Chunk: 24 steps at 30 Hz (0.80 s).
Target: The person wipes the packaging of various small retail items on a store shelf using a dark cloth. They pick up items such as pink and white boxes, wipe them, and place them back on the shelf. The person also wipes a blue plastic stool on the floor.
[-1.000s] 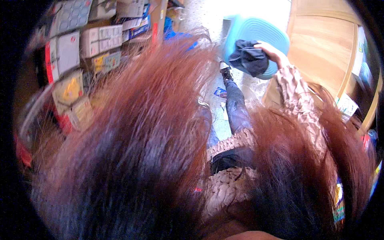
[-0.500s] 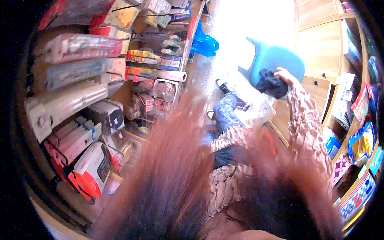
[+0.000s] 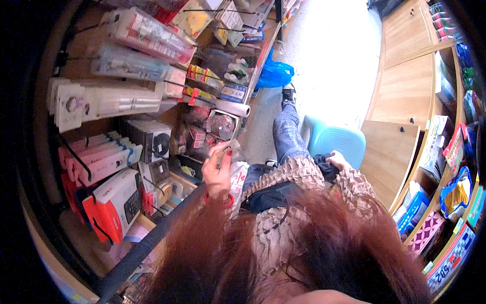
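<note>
Closest in, long reddish-brown hair point(image 3: 283, 248) hangs over the lower view, so the person's forearms are mostly hidden. Past it the left hand point(image 3: 218, 169) is raised toward the display rack, its fingers pinched around a small thin object point(image 3: 223, 153), probably a pen or a hook; it is too small to name. It is held up near the hanging goods, seemingly so it can be looked at or matched against them. A red band point(image 3: 221, 201) circles that wrist. The right hand point(image 3: 338, 161) rests on a dark cloth bundle point(image 3: 324, 167) that lies at the near edge of the light blue plastic stool point(image 3: 338, 143), fingers curled onto it; I judge it holds the cloth there, though the closure itself is hidden. Beyond, boxed calculators point(image 3: 114, 205), pink packets point(image 3: 104, 159) and tube packs point(image 3: 136, 61) hang on pegs, and a blue bag point(image 3: 276, 75) sits on the floor farther off.

Half a second ago the left hand was not visible; now it is up at the rack, and the view has swung so the shelves fill more of the left side.
</note>
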Motion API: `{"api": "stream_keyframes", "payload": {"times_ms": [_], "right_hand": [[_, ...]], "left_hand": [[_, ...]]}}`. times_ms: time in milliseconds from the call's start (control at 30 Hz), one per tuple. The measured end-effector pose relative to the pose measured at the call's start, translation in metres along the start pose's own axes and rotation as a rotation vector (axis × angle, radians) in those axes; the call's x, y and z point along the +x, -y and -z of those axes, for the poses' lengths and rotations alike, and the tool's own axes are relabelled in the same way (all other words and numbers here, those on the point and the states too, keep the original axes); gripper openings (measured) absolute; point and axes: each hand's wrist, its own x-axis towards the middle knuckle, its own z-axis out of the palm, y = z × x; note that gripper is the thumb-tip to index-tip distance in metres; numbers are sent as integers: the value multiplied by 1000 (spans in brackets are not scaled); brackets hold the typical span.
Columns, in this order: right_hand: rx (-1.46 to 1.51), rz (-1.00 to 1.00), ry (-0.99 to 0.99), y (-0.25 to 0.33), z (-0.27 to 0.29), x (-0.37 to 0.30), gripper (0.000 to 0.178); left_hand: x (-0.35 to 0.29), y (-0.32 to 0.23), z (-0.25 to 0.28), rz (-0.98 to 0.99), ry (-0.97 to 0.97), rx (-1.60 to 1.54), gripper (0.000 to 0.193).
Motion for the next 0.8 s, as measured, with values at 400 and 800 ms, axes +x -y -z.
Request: {"api": "stream_keyframes", "payload": {"times_ms": [400,800], "right_hand": [[-374,47,-563,73,155,16,57],[-421,131,-101,127,266,161,54]], "left_hand": [[165,-35,-113,43,-67,144,16],[230,-46,-182,129,-102,56,15]]}}
